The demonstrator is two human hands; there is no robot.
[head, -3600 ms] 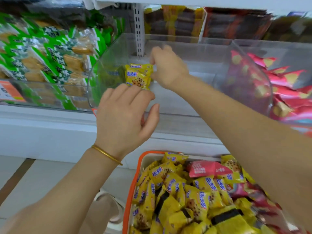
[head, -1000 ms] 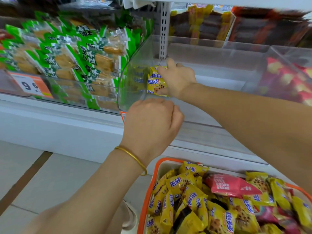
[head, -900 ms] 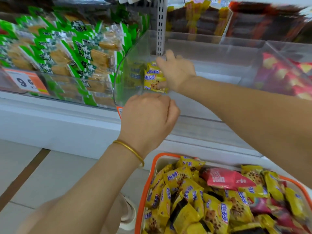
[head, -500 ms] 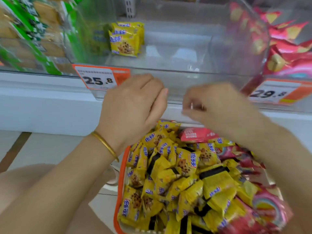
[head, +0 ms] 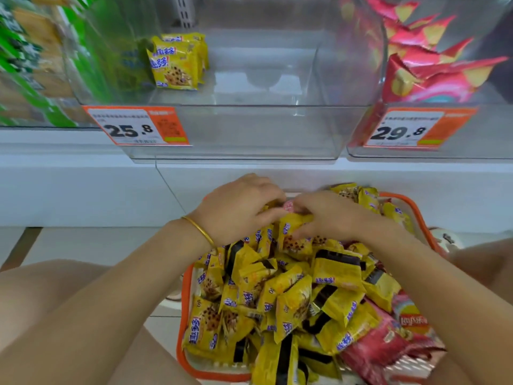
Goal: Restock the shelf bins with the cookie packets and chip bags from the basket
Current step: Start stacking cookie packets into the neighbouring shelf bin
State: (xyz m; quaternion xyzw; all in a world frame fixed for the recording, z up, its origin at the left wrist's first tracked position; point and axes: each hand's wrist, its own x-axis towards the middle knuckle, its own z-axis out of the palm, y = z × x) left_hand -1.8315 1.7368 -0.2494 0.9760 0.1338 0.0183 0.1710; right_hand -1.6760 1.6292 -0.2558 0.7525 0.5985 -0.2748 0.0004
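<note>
Yellow cookie packets [head: 280,295] fill most of the orange-rimmed basket [head: 185,287] at the lower centre of the frame, and a few red chip bags [head: 388,348] lie among them at the lower right. Both hands are at the far edge of this pile. The right hand [head: 330,218] curls its fingers round the top of one cookie packet [head: 294,240]. The left hand [head: 236,209] lies palm down just beside it. Its fingertips are hidden among the packets, so I cannot tell if it holds anything.

I judge that the step is to gather packets for the clear middle bin [head: 236,134] at the upper centre. To do it well, I think it is better to take several packets facing the same way and lift them free of the pile so that none slides over the basket rim. Then they can be stood upright beside the shelved packets [head: 177,62] at the back left of that bin.

At the upper right, the right bin [head: 488,134] holds pink-red chip bags [head: 433,68]. At the upper left are blurred green packets [head: 16,65].
</note>
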